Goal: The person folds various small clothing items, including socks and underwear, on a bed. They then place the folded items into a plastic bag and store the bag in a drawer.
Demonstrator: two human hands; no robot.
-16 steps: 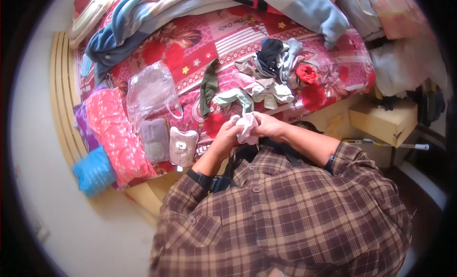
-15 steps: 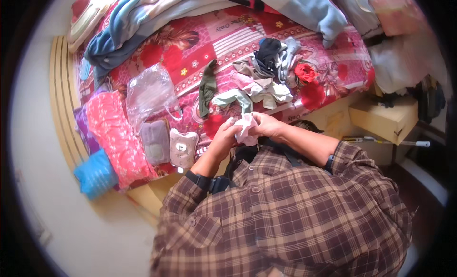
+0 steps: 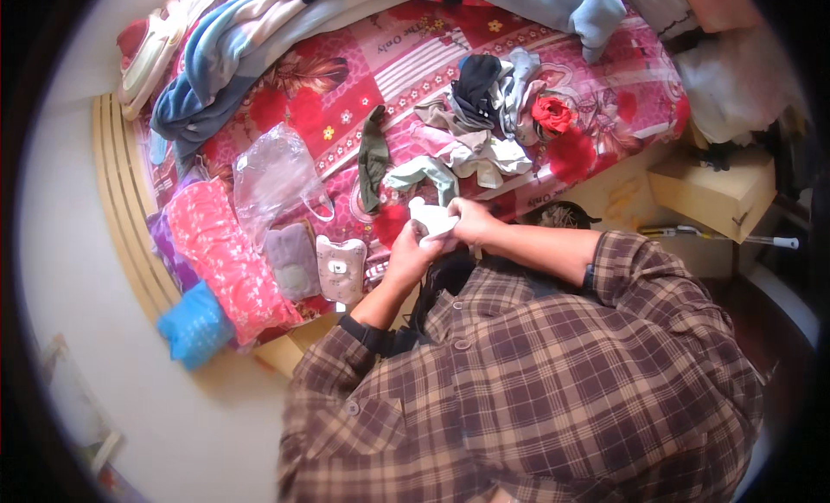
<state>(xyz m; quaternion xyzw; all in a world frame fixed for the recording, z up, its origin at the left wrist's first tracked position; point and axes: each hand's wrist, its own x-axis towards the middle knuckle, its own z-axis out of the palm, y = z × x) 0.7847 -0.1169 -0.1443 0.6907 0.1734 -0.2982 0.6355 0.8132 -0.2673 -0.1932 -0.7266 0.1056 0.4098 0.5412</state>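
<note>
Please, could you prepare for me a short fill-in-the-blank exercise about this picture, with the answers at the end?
1. The pale cloth is held by a total of ____ hands, the left hand and the right hand.
2. The dark green cloth lies between the clothes pile and a clear plastic ____.
3. The rolled cloth at the right edge of the pile is coloured ____.
4. The small bundle beside the long pink bundle is coloured ____.

Missing words: two; bag; red; blue.
</note>
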